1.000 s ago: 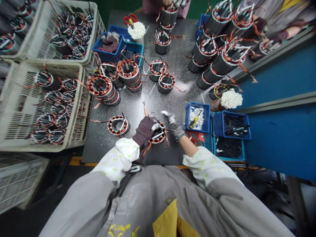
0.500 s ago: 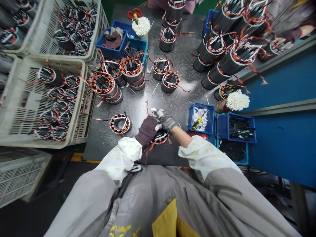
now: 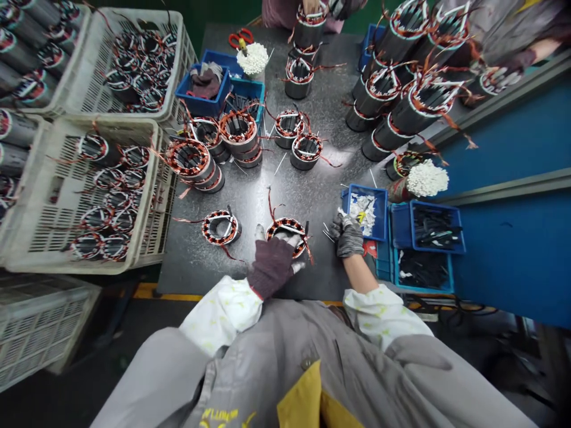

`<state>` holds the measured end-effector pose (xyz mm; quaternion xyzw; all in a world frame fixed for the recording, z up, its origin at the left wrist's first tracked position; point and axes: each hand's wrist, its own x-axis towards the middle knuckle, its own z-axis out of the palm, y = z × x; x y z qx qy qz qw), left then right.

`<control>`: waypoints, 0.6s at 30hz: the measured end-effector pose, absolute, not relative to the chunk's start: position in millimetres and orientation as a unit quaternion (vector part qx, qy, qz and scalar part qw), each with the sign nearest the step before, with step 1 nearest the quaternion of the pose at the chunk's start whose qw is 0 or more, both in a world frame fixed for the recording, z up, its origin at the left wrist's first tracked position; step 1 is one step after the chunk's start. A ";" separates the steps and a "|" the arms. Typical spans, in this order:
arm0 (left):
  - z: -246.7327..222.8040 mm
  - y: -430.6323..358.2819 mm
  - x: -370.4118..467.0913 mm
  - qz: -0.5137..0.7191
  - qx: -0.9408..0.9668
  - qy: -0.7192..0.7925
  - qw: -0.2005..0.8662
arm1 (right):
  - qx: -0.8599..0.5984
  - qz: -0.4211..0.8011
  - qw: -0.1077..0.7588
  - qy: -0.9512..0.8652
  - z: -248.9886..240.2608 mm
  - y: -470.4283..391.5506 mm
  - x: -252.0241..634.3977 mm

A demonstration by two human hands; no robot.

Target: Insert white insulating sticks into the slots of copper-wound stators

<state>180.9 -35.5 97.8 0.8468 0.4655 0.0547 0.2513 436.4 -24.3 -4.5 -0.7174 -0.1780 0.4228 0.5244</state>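
My left hand [image 3: 273, 261], in a maroon glove with pale fingertips, lies over a wound motor stator [image 3: 285, 224] on the table before me, its fingers gripping the rim and reaching over the bore. Copper leads stick out of this stator, and a white tie crosses its top. To its right, my right hand [image 3: 348, 233], in a grey glove, is closed at the left edge of a small blue bin [image 3: 380, 223]; what its fingers hold, if anything, is hidden. Thin white strips [image 3: 328, 233] lie beside that hand. Another wound stator [image 3: 220, 227] stands to the left.
Stators stand stacked at the back left and back right [image 3: 377, 113]. Plastic crates [image 3: 149, 249] of stators flank the table's left side. Blue bins [image 3: 459, 246] with black pieces sit at right. White tie bundles [image 3: 428, 178] stand upright. Co-workers' hands [image 3: 504, 77] show at the far edge.
My right hand has left the stator and moved right to the small blue bin. My left hand has shifted slightly over the stator, whose top is now more exposed.
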 end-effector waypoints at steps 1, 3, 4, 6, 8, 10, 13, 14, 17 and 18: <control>95.7 -36.2 185.1 0.009 0.845 0.469 0.257 | -0.717 0.428 0.527 -0.162 -6.2 -28.5 434.4; 94.5 -26.6 186.2 -0.045 0.830 0.480 0.280 | -0.707 0.439 0.532 -0.158 -6.0 -33.0 429.3; 96.1 -16.3 182.2 -0.046 0.817 0.488 0.303 | -0.701 0.441 0.536 -0.163 -4.3 -35.0 427.9; 101.5 13.1 167.2 -0.011 0.773 0.509 0.378 | -0.699 0.435 0.537 -0.184 0.3 -41.8 428.8; 105.0 48.7 150.9 0.036 0.711 0.542 0.447 | -0.717 0.405 0.523 -0.220 4.2 -53.2 432.7; 101.0 81.5 142.3 0.044 0.671 0.598 0.436 | -0.748 0.360 0.492 -0.262 5.6 -66.8 434.9; 81.0 109.4 146.3 -0.009 0.667 0.664 0.338 | -0.777 0.320 0.457 -0.292 4.8 -83.0 429.0; 73.1 111.5 149.2 -0.041 0.679 0.667 0.305 | -0.781 0.314 0.445 -0.306 5.1 -86.1 424.8; 58.0 98.9 151.3 -0.107 0.734 0.637 0.208 | -0.774 0.295 0.350 -0.437 11.2 -86.8 408.0; 57.4 90.3 149.9 -0.099 0.759 0.618 0.177 | -0.754 0.292 0.299 -0.506 15.0 -83.9 401.3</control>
